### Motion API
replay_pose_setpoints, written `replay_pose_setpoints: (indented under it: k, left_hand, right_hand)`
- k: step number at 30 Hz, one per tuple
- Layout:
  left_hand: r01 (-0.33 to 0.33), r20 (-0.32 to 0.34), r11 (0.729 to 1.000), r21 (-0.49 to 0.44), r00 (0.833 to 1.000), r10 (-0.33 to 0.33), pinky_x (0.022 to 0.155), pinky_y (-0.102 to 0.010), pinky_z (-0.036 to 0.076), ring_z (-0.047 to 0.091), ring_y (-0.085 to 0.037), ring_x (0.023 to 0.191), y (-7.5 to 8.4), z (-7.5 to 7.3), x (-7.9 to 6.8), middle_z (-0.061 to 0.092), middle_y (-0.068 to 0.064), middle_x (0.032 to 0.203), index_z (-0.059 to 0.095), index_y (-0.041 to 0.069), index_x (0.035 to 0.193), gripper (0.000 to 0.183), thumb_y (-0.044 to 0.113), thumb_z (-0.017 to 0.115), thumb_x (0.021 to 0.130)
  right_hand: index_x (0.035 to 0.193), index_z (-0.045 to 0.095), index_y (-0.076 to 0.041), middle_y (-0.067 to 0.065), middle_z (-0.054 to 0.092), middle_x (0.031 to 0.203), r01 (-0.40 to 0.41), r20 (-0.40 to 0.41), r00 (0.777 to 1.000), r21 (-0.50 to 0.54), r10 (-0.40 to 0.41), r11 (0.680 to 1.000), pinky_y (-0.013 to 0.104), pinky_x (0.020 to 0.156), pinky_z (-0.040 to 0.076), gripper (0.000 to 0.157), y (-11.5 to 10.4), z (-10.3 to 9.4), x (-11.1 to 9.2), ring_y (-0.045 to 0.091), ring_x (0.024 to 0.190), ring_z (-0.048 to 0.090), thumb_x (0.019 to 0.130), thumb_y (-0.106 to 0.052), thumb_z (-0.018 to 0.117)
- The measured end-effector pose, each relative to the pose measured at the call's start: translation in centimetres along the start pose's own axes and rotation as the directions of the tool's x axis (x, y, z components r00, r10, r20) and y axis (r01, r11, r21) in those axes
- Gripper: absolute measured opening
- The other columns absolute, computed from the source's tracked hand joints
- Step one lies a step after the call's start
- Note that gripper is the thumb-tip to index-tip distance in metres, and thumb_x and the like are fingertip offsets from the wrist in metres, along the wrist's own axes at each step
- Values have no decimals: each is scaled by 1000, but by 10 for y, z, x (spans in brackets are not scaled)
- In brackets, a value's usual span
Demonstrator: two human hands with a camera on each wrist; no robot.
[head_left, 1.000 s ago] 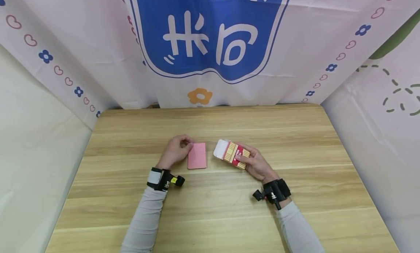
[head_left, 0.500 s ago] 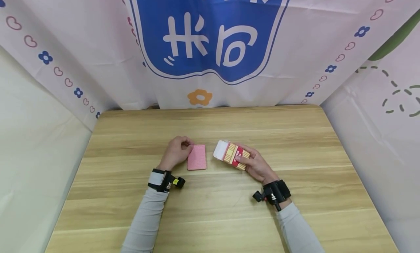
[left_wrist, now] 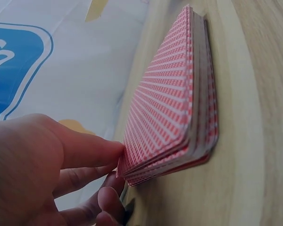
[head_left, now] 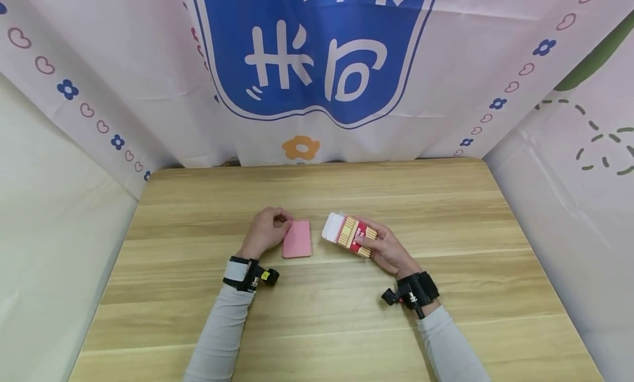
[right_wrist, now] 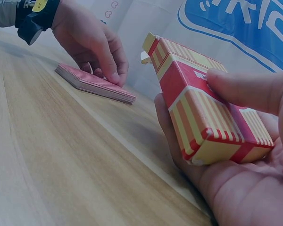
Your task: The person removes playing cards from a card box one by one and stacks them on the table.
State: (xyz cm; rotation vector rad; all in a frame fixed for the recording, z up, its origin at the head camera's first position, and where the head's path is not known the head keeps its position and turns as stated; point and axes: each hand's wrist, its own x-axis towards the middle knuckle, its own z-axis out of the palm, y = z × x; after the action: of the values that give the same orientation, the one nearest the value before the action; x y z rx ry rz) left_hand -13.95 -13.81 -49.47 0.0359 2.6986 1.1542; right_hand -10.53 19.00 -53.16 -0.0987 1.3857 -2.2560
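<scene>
A deck of playing cards [head_left: 297,239] with red-patterned backs lies on the table, left of the middle. My left hand [head_left: 266,232] pinches the deck at its far left corner; the left wrist view shows the thumb on the top card [left_wrist: 155,108] and the other fingers beside the stack's edge. The stack's sides look slightly uneven there. To the right, my right hand [head_left: 389,250] grips a red and yellow striped card box [head_left: 353,236], thumb across its front. The box's white end flap [head_left: 333,227] stands open toward the deck. I cannot see inside the box.
The wooden table [head_left: 317,321] extends around both hands. A white curtain [head_left: 163,96] with a blue printed shield [head_left: 317,52] hangs behind its far edge, with pale cloth at both sides. Each wrist wears a black strap with a small camera.
Both hands keep their holds on the deck and the box. The head view has tilted slightly, and the left hand and deck sit a touch nearer the person.
</scene>
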Motion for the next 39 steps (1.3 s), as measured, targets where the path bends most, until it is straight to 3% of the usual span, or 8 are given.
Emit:
replay_pose_setpoints:
  k: [5,9,14,18,22,28,32,39]
  left_hand:
    - [-11,-2,1000,-25,1000,11,83,-39,51,61,-25,97,1,1,-3,64,-10,113,73,11,111,18,23,65,99]
    - [-113,-21,993,-45,993,113,77,-37,53,64,-22,91,8,1,-7,69,-7,111,74,12,108,16,23,66,99]
    - [-298,-59,946,-125,954,293,70,-35,53,64,-19,82,28,2,-16,73,-6,103,76,7,108,19,20,66,99]
    - [-382,-66,906,-184,924,376,67,-33,53,64,-18,77,45,10,-22,73,-5,98,76,5,109,20,18,65,100]
    - [-390,-38,900,-195,920,391,64,-31,53,63,-16,74,57,22,-24,72,-2,97,76,10,108,16,21,66,100]
    - [-340,-5,918,-205,938,346,63,-30,52,63,-14,73,60,40,-23,71,0,97,73,12,104,10,18,71,96]
    - [-331,-1,922,-202,941,337,62,-30,51,61,-14,72,59,52,-22,69,0,94,73,13,103,13,21,74,94]
    - [-334,26,919,-208,938,346,65,-30,52,62,-14,73,58,56,-23,68,0,93,72,14,103,18,29,74,93]
  right_hand:
    - [146,61,-15,10,57,139,-2,8,1000,-6,2,1000,33,95,57,52,2,1,-2,20,120,64,96,1,65]
    - [147,59,-14,10,57,139,0,16,1000,-16,0,1000,33,95,57,54,2,2,0,21,119,64,95,1,66]
    - [147,58,-13,10,59,137,5,30,1000,-10,-4,1000,33,96,56,56,0,5,4,21,118,65,94,0,68]
    - [145,60,-16,9,60,135,15,46,999,-6,-15,1000,33,95,57,55,-1,5,5,21,116,65,94,2,67]
    - [141,64,-19,9,60,133,33,44,998,-1,-33,999,32,94,57,52,-1,4,6,20,115,65,94,4,65]
    - [145,61,-15,10,60,136,43,54,998,-4,-43,999,32,93,57,53,-1,1,5,21,117,65,96,5,63]
    - [144,62,-15,11,59,137,37,43,998,-9,-37,999,32,92,58,52,-1,-1,2,21,117,65,96,2,65]
    - [146,60,-13,12,58,139,11,23,1000,-7,-11,1000,32,93,58,53,-1,-1,1,21,119,64,95,1,66]
